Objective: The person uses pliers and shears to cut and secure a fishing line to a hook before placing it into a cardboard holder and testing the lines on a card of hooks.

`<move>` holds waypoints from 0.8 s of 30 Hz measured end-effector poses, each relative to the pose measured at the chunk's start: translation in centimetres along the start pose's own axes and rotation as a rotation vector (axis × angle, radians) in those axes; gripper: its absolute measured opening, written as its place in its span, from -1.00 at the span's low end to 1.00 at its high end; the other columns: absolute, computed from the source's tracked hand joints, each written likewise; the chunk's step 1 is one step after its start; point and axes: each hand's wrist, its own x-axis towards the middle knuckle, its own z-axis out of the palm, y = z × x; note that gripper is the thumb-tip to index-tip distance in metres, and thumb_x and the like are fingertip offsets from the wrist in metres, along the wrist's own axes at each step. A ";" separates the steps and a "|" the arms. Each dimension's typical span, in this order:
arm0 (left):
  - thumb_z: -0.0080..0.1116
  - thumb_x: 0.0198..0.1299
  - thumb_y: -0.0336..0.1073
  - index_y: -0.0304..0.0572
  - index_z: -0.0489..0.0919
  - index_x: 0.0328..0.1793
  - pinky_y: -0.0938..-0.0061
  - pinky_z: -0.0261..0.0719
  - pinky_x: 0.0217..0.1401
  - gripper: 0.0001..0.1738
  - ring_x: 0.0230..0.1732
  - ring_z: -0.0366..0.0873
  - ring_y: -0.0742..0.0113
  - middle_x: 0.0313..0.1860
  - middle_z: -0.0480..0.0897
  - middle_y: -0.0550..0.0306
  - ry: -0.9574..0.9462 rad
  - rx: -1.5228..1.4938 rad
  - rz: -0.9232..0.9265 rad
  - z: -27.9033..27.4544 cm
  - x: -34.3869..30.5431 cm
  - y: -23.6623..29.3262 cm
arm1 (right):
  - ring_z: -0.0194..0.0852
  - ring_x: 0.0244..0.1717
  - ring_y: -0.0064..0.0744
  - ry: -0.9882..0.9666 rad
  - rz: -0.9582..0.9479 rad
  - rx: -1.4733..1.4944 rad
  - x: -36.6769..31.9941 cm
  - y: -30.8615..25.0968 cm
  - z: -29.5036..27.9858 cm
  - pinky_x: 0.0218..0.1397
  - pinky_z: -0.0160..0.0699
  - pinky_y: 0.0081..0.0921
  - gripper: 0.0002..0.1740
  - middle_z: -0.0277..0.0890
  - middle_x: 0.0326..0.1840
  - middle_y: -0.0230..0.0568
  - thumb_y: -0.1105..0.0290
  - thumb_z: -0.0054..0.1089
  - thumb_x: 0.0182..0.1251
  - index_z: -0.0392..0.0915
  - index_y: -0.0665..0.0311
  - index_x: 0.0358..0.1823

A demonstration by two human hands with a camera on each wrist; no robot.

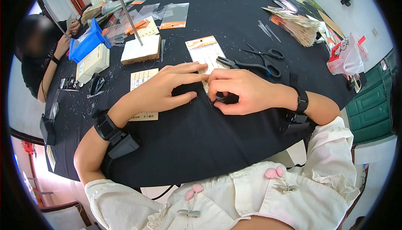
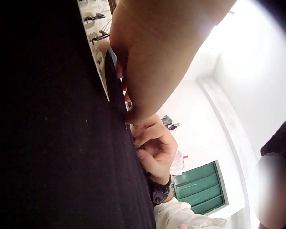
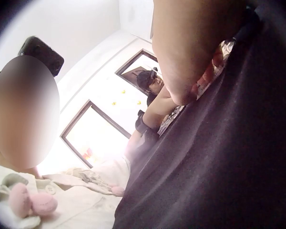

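My right hand (image 1: 247, 91) is curled, its thumb and fingertips pinching a thin dark piece (image 1: 217, 100) too small to make out. My left hand (image 1: 161, 88) lies palm down with fingers stretched out; its fingertips rest at the lower part of a white card with an orange header (image 1: 201, 43). Both hands meet over that card's lower end and hide it. A cream card (image 1: 141, 77) lies partly under the left hand and forearm. Small black pieces with wire (image 2: 101, 36) show on it in the left wrist view. Black-handled pliers (image 1: 247, 65) lie just beyond the right hand.
Black scissors (image 1: 272, 54) lie beyond the pliers. A white block-like stack (image 1: 140, 49) holds a metal rod. Clear packets (image 1: 175, 14), a blue bin (image 1: 88, 41) and cream boxes (image 1: 93, 63) stand left; a card stack (image 1: 295, 27) and plastic bag (image 1: 347, 56) lie right. Another person sits left.
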 end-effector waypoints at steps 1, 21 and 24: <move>0.23 0.17 -0.47 -0.18 0.49 0.43 0.06 0.15 0.59 -0.38 0.53 0.29 -0.12 0.52 0.37 -0.16 0.004 0.000 0.001 0.0 0.0 0.0 | 0.55 -0.30 -0.22 0.000 -0.007 -0.009 0.0 0.0 0.0 -0.27 0.52 -0.31 -0.84 0.42 -0.21 -0.24 0.41 0.31 0.17 0.49 0.19 -0.28; 0.21 0.15 -0.47 -0.17 0.49 0.43 0.07 0.14 0.59 -0.37 0.55 0.27 -0.12 0.53 0.37 -0.15 -0.006 -0.007 -0.019 -0.2 0.1 0.5 | 0.55 -0.27 -0.21 -0.012 -0.002 -0.042 0.1 -0.1 -0.1 -0.24 0.52 -0.29 -0.84 0.44 -0.27 -0.26 0.40 0.32 0.18 0.51 0.19 -0.26; 0.21 0.16 -0.48 -0.16 0.49 0.44 0.07 0.14 0.59 -0.36 0.55 0.27 -0.11 0.53 0.37 -0.15 -0.003 -0.015 -0.015 -0.2 0.1 0.4 | 0.51 -0.34 -0.38 -0.010 0.010 -0.034 0.1 0.1 0.0 -0.28 0.50 -0.44 -0.86 0.45 -0.23 -0.32 0.47 0.34 0.18 0.55 0.18 -0.26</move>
